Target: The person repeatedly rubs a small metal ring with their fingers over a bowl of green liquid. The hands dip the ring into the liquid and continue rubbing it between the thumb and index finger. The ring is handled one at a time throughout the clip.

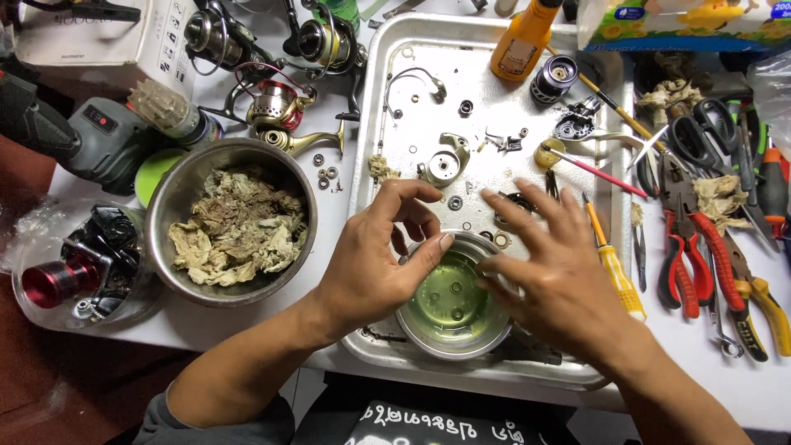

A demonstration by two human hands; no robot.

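Hovering over a small steel bowl [451,306] of greenish liquid, both hands work at the near edge of a metal tray [375,132]. Left hand [381,265]: fingers curled, thumb tip and forefinger close above the bowl's rim; whether they pinch anything cannot be told. Right hand [550,268]: fingers spread and loose, palm down over the bowl's right rim, nothing seen in its grasp. A few small rings lie sunk in the liquid.

Packages and labels: white box [107,37] at top left, small black pictograms down its side. Orange bottle [524,39] with a pale label stands at the tray's far edge. Tissue packet [680,23], blue and yellow print, at top right.

Around: large steel bowl [233,221] of soiled rags just left of the tray. Clear tub [78,268] with a red spool and dark parts at far left. Fishing reels [276,58] crowded behind the big bowl. Small reel parts, washers and a bail wire scattered across the tray. Yellow-handled screwdriver [614,272] lies just beside the right hand. Red-handled pliers [690,243], scissors [700,136] and more tools lie to the right, off the tray.
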